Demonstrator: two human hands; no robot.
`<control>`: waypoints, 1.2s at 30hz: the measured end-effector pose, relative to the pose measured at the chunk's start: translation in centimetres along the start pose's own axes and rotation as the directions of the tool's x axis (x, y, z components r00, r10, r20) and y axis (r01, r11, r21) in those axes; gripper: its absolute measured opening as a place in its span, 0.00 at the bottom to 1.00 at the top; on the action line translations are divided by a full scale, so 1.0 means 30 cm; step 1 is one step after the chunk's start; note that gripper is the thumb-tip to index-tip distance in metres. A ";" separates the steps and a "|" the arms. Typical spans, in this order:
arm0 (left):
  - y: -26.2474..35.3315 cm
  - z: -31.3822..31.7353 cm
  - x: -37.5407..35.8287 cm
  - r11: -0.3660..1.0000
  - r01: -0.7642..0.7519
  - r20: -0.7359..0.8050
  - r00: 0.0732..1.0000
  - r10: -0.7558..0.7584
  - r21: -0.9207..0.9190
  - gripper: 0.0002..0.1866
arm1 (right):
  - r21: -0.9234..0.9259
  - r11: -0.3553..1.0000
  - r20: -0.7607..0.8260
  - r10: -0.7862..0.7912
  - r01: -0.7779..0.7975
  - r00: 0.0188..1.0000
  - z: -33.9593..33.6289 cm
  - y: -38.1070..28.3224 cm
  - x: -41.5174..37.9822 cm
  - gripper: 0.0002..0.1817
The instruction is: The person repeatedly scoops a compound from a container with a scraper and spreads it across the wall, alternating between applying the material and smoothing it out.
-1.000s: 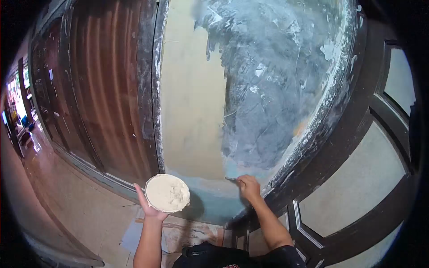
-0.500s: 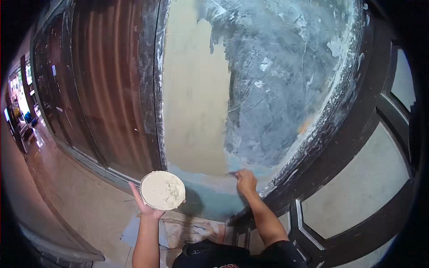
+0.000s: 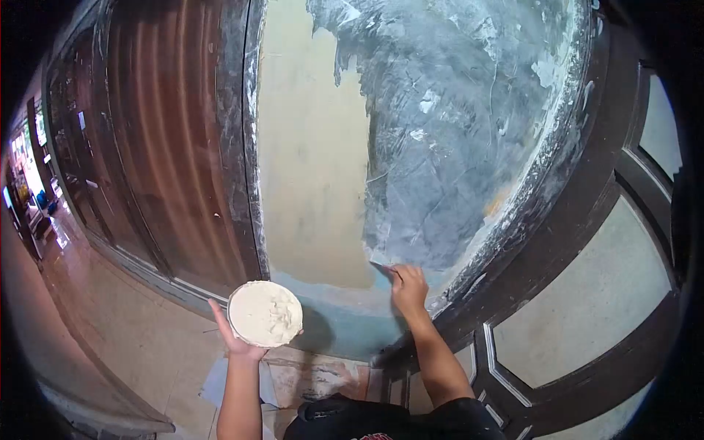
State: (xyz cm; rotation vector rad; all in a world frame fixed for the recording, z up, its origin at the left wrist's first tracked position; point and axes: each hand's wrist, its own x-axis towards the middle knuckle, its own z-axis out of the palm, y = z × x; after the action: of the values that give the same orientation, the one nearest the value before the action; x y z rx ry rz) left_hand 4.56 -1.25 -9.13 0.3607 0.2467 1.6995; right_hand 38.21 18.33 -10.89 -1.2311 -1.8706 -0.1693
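Note:
My left hand (image 3: 237, 342) supports a round tub (image 3: 229, 312) from below and the side, its thumb sticking up along the left edge. Cream-coloured putty (image 3: 253, 312) fills the tub, smooth on the left and lumpy on the right. In my right hand (image 3: 411, 290) is a putty knife (image 3: 380, 265), mostly hidden by the fingers. Its thin blade points left at the lower right border of a smooth beige putty coat (image 3: 315, 183) on the wall. Right of that coat lies rough blue-grey wall (image 3: 440, 169) with whitish patches.
A dark-framed glass door (image 3: 169, 147) stands left of the wall. Dark wood with pale panels (image 3: 579, 293) closes in on the right, near my right forearm. Below are floor tiles (image 3: 147, 323) and a pale sheet (image 3: 215, 381). A bluish strip (image 3: 345, 323) runs along the wall's foot.
My right hand has moved up a little with the putty knife, whose blade now sits higher at the coat's edge. The tub stays nearly in place. The view has shifted slightly.

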 end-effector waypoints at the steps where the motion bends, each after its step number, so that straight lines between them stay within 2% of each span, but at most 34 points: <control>1: 0.001 -0.008 0.002 0.990 0.003 -0.049 0.999 -0.011 -0.143 0.59 | 0.009 1.000 0.031 -0.006 0.005 1.000 0.010 0.020 -0.046 0.07; 2: 0.009 -0.011 0.003 0.990 0.002 -0.047 0.999 -0.009 -0.141 0.59 | 0.018 1.000 0.060 -0.012 0.011 0.998 0.026 0.033 -0.095 0.07; 3: 0.016 -0.014 0.001 0.963 0.032 -0.017 0.999 -0.038 -0.266 0.59 | -0.037 0.999 0.163 0.035 -0.029 0.986 0.064 0.046 -0.148 0.06; 4: 0.019 -0.017 -0.002 0.919 0.065 0.015 0.998 -0.064 -0.388 0.59 | -0.037 0.999 0.162 0.035 -0.030 0.986 0.098 0.061 -0.156 0.06; 6: 0.012 -0.020 0.007 0.999 -0.001 -0.025 1.000 0.000 -0.048 0.59 | -0.114 0.993 0.249 0.038 -0.010 0.968 0.153 0.079 -0.151 0.06; 7: 0.013 -0.021 0.014 0.999 -0.011 -0.017 1.000 0.010 -0.037 0.59 | -0.094 0.995 0.169 0.046 -0.030 0.984 0.118 0.040 -0.082 0.06; 8: 0.010 -0.021 0.020 0.999 -0.019 -0.009 1.000 0.019 -0.029 0.59 | -0.094 0.995 0.168 0.044 -0.028 0.985 0.076 0.005 -0.014 0.06; 10: 0.008 -0.005 0.012 1.000 -0.014 -0.004 1.000 0.014 -0.025 0.59 | -0.030 0.999 -0.051 -0.025 0.023 0.998 -0.001 -0.050 0.062 0.06; 12: 0.011 -0.018 0.008 1.000 -0.013 0.004 1.000 0.013 -0.014 0.59 | 0.036 0.998 -0.101 -0.043 0.047 0.994 -0.016 -0.056 0.026 0.06; 14: 0.009 -0.062 0.017 0.999 -0.021 -0.072 0.997 0.018 -0.044 0.59 | 0.022 1.000 0.060 -0.017 0.015 0.998 0.052 0.016 -0.116 0.06; 15: 0.016 -0.016 -0.003 1.000 0.001 0.054 0.999 -0.001 -0.008 0.58 | -0.010 1.000 0.151 0.008 -0.007 0.988 0.104 0.041 -0.182 0.06; 16: 0.015 -0.024 -0.002 1.000 -0.002 0.054 0.999 0.003 -0.009 0.58 | -0.009 1.000 0.152 0.005 -0.004 0.988 0.137 0.057 -0.178 0.06; 18: 0.012 -0.046 0.010 0.999 -0.024 -0.043 0.999 0.025 0.027 0.58 | -0.161 0.987 0.274 0.046 -0.001 0.961 0.181 0.080 -0.173 0.08; 19: 0.011 -0.045 0.016 0.999 -0.034 -0.105 0.994 0.031 -0.027 0.58 | -0.105 0.993 0.212 0.080 -0.059 0.974 0.125 0.020 -0.078 0.09; 20: 0.011 -0.044 0.025 0.999 -0.033 -0.100 0.994 0.030 -0.028 0.58 | -0.107 0.993 0.207 0.080 -0.058 0.975 0.062 -0.025 0.012 0.09; 22: 0.005 -0.056 0.018 1.000 -0.003 -0.012 1.000 0.003 0.027 0.58 | -0.020 0.999 -0.064 -0.028 0.026 0.998 -0.026 -0.079 0.098 0.09; 24: 0.003 -0.045 0.013 1.000 0.020 -0.026 0.999 -0.019 0.025 0.58 | 0.010 0.998 -0.070 -0.056 0.056 0.996 -0.047 -0.068 0.059 0.08; 26: 0.002 -0.021 0.002 0.998 -0.002 -0.098 0.995 -0.004 -0.060 0.57 | 0.043 0.995 -0.084 -0.086 0.090 0.993 -0.012 -0.046 -0.043 0.08; 27: 0.007 -0.018 -0.006 1.000 0.005 -0.012 1.000 -0.005 0.015 0.57 | 0.014 0.999 0.092 -0.051 0.050 0.994 0.049 0.000 -0.135 0.07; 28: 0.007 -0.015 -0.009 1.000 0.004 -0.011 1.000 -0.004 0.012 0.57 | -0.025 1.000 0.266 -0.009 0.016 0.964 0.095 0.040 -0.182 0.07; 29: 0.007 -0.008 -0.007 1.000 0.017 0.026 1.000 -0.017 0.000 0.57 | -0.027 0.999 0.266 -0.013 0.021 0.964 0.118 0.067 -0.175 0.07; 30: 0.015 0.000 -0.003 1.000 0.030 0.064 0.998 -0.029 -0.007 0.57 | -0.090 0.996 0.257 0.010 0.013 0.966 0.125 0.070 -0.152 0.07; 31: 0.030 0.009 0.004 0.939 0.064 -0.049 0.995 -0.086 -0.339 0.59 | -0.153 0.988 0.243 0.035 0.003 0.969 0.129 0.073 -0.130 0.07; 32: 0.035 0.026 0.014 0.938 0.061 -0.045 0.996 -0.081 -0.340 0.59 | -0.152 0.988 0.239 0.029 0.008 0.970 0.130 0.090 -0.082 0.07; 34: 0.026 0.053 0.014 0.943 0.039 -0.039 0.998 -0.055 -0.331 0.60 | -0.022 0.999 -0.042 -0.035 0.034 0.998 0.032 0.036 0.062 0.08; 36: 0.015 0.083 0.012 0.995 0.015 0.072 0.997 -0.008 -0.095 0.60 | 0.038 0.997 -0.062 -0.060 0.062 0.996 -0.132 -0.071 0.161 0.09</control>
State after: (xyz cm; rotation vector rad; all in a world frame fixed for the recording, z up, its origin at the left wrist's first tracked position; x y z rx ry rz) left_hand 5.04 -1.07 -6.61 0.3475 0.1139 1.6770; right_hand 38.14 18.47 -4.29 -1.1306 -1.8510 -0.1993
